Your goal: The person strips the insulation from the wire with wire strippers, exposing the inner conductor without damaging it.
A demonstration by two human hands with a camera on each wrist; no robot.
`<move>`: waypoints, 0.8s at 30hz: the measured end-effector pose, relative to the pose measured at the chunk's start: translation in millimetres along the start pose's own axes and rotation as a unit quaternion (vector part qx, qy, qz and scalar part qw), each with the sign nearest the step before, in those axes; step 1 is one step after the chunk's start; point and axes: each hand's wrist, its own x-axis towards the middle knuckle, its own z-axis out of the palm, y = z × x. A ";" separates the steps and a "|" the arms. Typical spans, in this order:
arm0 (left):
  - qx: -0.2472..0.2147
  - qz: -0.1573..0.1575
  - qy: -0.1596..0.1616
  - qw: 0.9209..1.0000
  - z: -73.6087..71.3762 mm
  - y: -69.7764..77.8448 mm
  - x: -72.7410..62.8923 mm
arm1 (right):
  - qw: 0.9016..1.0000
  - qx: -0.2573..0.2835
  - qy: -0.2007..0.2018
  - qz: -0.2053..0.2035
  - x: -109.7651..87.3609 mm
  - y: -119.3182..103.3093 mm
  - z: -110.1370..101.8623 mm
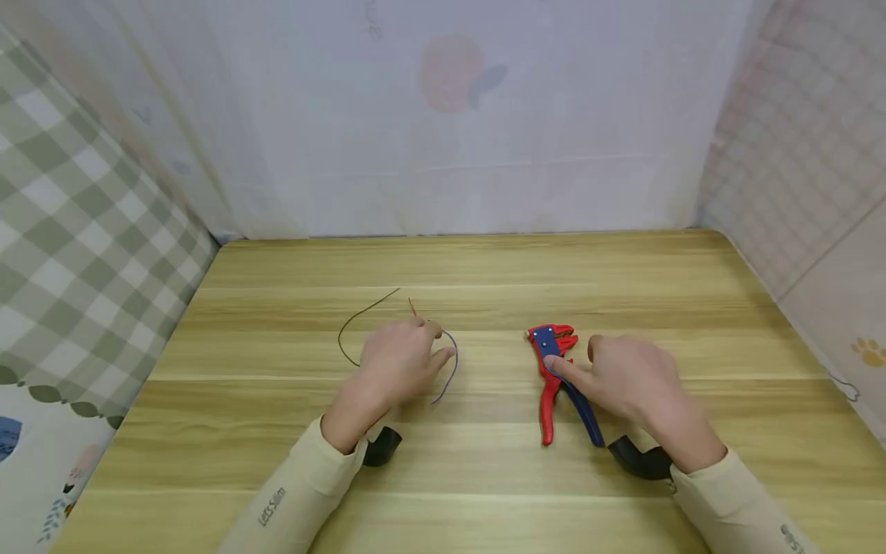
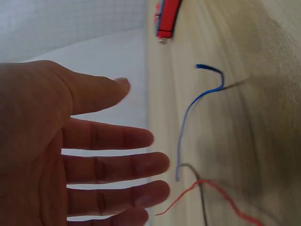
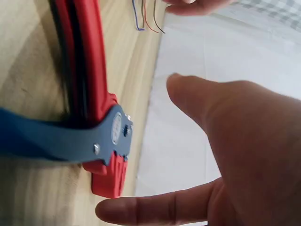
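Over several thin wires on the table hovers my left hand (image 1: 401,355), palm down, its fingers extended and apart in the left wrist view. The blue wire (image 2: 181,132) bends near its tip; the red wire (image 2: 225,195) and a dark wire (image 2: 203,197) cross below it. In the head view my left hand hides part of them. A red and blue wire stripper (image 1: 544,338) lies with its handles spread toward me. My right hand (image 1: 633,377) is just right of it, thumb overlapping the tool in the head view, with thumb and index finger wide apart and nothing gripped.
The wood-grain table (image 1: 484,500) ends at a pale hanging cloth (image 1: 554,115) at the back. Green checkered fabric (image 1: 69,192) borders the left side, and a pale printed covering (image 1: 817,254) the right. Black curved pieces (image 1: 382,446) sit beneath both wrists.
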 end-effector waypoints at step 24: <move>0.050 0.009 -0.102 0.993 41.2 19.0 19.4 | 0.997 -0.020 -0.071 0.007 -0.7 -25.9 24.6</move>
